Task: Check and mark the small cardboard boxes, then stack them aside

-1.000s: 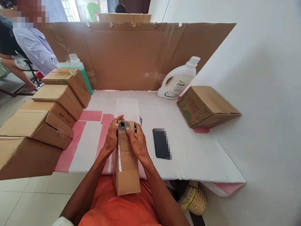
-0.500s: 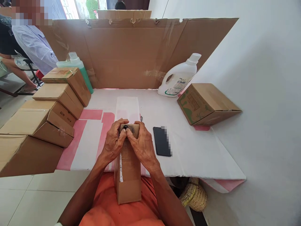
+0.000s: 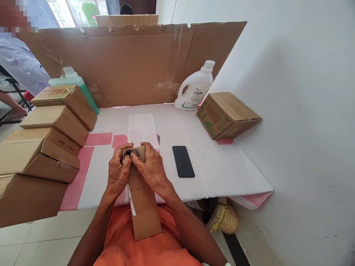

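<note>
A narrow cardboard box (image 3: 144,210) rests between my lap and the front of the table, its long side facing up at me. Its far end carries a dark scribbled patch (image 3: 136,152) with a small black spot or hole in it. My left hand (image 3: 119,169) grips the left side of that end, thumb pressed at the black spot. On the right side, my right hand (image 3: 152,169) is closed round the same end, its thumb also at the spot. Whether a small black thing is between the thumbs I cannot tell. A white barcode strip (image 3: 131,201) runs along the box's left edge.
A black phone (image 3: 183,161) and a pen (image 3: 158,140) lie beyond my hands. Several cardboard boxes (image 3: 55,151) line the left. At the back are a green bottle (image 3: 85,94), a white jug (image 3: 195,88), another box (image 3: 227,114) and a cardboard screen (image 3: 133,66). A person's sleeve (image 3: 23,62) shows behind.
The view has swung to the right, so most things sit further left. The box has tilted, its far end leaning left. Both hands keep their hold on it.
</note>
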The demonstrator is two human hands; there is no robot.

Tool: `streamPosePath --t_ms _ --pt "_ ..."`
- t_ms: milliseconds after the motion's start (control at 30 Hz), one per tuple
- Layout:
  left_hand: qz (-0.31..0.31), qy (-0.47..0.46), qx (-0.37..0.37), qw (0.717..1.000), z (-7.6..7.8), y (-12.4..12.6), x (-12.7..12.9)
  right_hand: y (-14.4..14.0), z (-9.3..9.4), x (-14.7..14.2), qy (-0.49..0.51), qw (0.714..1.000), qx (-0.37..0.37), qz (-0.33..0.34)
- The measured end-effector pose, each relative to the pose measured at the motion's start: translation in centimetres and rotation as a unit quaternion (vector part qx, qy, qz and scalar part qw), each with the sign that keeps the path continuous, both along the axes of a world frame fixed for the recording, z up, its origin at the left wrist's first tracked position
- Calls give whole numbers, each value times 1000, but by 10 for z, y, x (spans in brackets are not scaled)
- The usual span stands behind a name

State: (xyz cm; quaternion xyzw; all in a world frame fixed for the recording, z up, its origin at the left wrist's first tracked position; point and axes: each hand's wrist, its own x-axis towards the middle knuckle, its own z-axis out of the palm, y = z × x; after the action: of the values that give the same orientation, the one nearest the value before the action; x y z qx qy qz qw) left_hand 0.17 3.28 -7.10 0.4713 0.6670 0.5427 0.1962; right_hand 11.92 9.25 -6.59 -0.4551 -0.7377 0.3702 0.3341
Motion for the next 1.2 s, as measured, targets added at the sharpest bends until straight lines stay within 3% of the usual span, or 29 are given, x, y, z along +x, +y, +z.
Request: streamPosePath --t_ms 133,267,400,467,567,733,867,967,1067,1133,1200 --pt "-16 -10 7 1000 -1 4 8 1 -8 17 76 997 -35 0" --pt "-30 -23 -1 999 -2 1 11 5 -29 55 145 984 -108 15" --pt "-66 -18 -3 998 -3 -2 9 27 -55 98 -10 987 -41 -153" --pt "-101 -15 6 995 -5 -3 9 42 -63 106 -95 977 -39 -189" --pt "-137 -13 20 990 -9 -4 9 62 -68 91 -138 976 -72 -150" --pt "-134 -3 28 991 -9 -10 6 80 -72 42 -125 978 -102 -130" --pt "-141 27 49 988 -12 -7 2 94 -79 38 -82 977 -148 -130" --pt "-145 15 42 988 -18 -2 2 96 -71 52 -18 978 -160 -129" --pt "-147 -4 25 989 -23 2 5 79 -42 61 145 971 -133 -135" --pt "-146 -10 25 989 -23 2 6 58 -21 59 301 942 -114 -93" --pt "-146 -13 27 989 -23 1 7 34 -6 52 394 912 -112 -26"
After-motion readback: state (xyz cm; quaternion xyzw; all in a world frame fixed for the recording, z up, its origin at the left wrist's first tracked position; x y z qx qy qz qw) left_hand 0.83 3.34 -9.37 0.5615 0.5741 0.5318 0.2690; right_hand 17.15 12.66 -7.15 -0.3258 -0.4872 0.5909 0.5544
